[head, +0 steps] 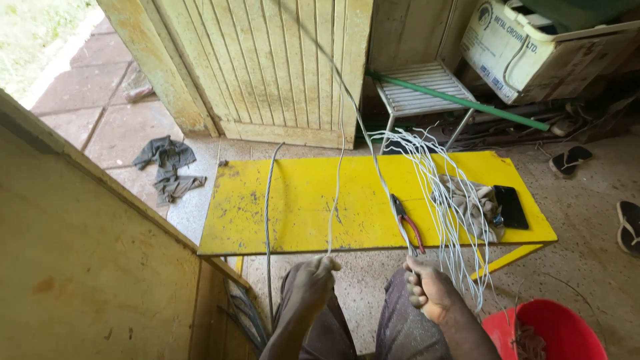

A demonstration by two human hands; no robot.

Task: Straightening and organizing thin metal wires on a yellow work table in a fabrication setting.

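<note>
While both hands sit just past the near edge of the yellow surface (293, 200), the left hand (315, 280) has its fingers closed, pinching a thin grey wire (338, 167) that runs up across the surface; the right hand (430, 290) is fisted around a bundle of pale wires (447, 193) — these loop over the right half. Red-handled pliers (405, 223) lie near the front edge, a rag (470, 203) and black phone (511, 207) toward the right end.
</note>
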